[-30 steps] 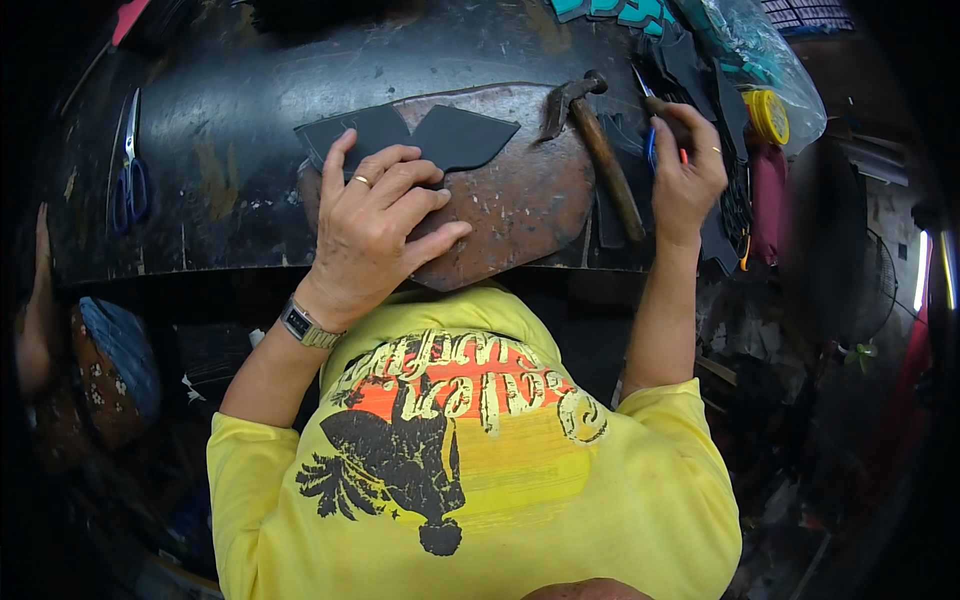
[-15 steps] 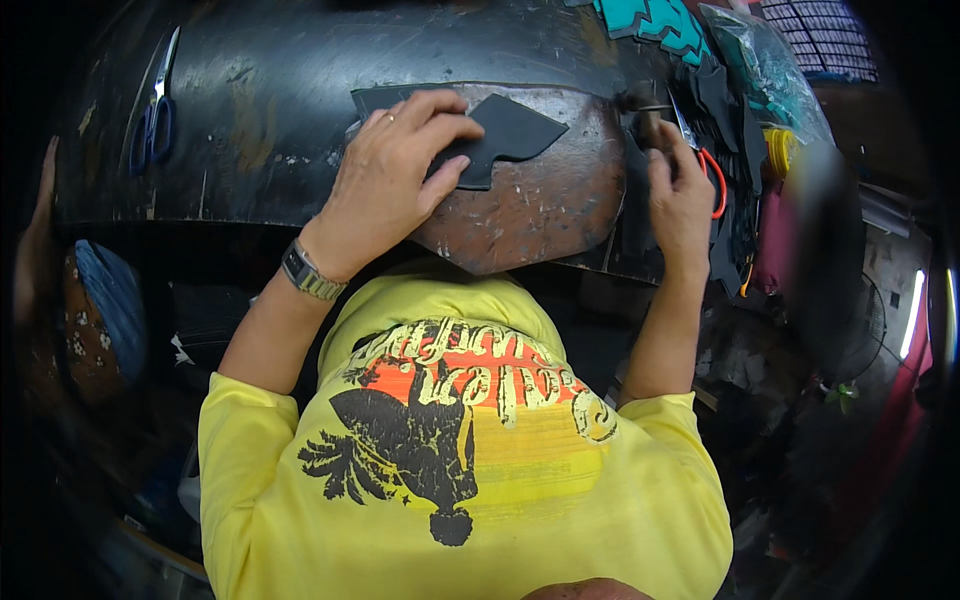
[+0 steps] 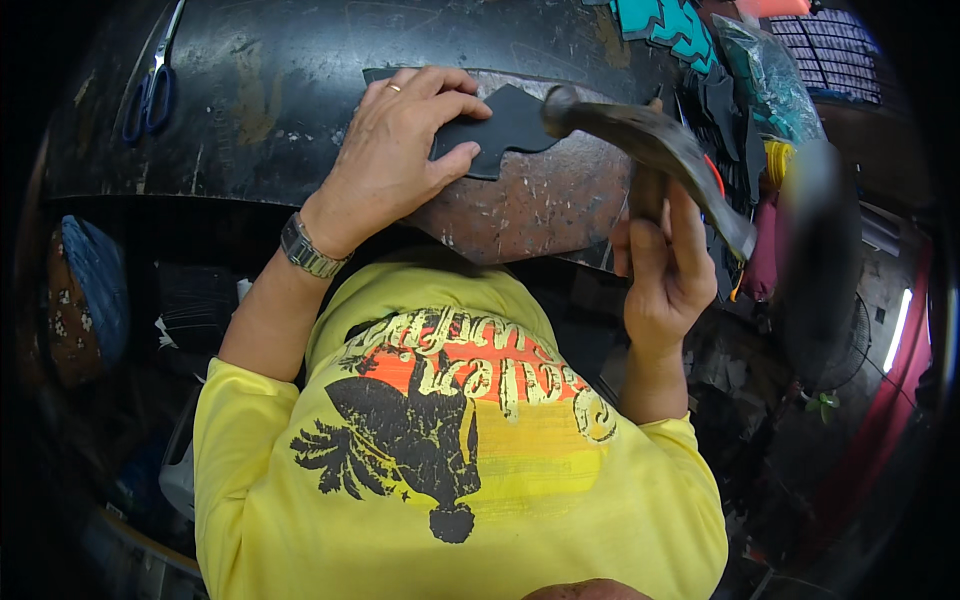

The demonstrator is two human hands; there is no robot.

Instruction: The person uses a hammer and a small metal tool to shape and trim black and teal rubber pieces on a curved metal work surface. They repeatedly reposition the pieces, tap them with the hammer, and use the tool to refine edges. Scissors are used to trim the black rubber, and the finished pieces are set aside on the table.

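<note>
Hammer (image 3: pixel 640 145) raised in the right hand (image 3: pixel 668 270), fingers clamped round its handle, head at ten o'clock above a dark leather cutout (image 3: pixel 500 125). The cutout lies flat on a worn brown block (image 3: pixel 540 205) on the black counter (image 3: pixel 270 90), its long axis running crosswise. The left hand (image 3: pixel 400 150), fingers spread, presses it down. Blue-handled scissors (image 3: pixel 150 90) lie far left.

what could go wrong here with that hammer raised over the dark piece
The hammer in the right hand hangs close to the left hand, whose fingers press the dark cut piece flat on the worn slab; a blow might catch them. The piece could also shift if struck off centre.
</note>
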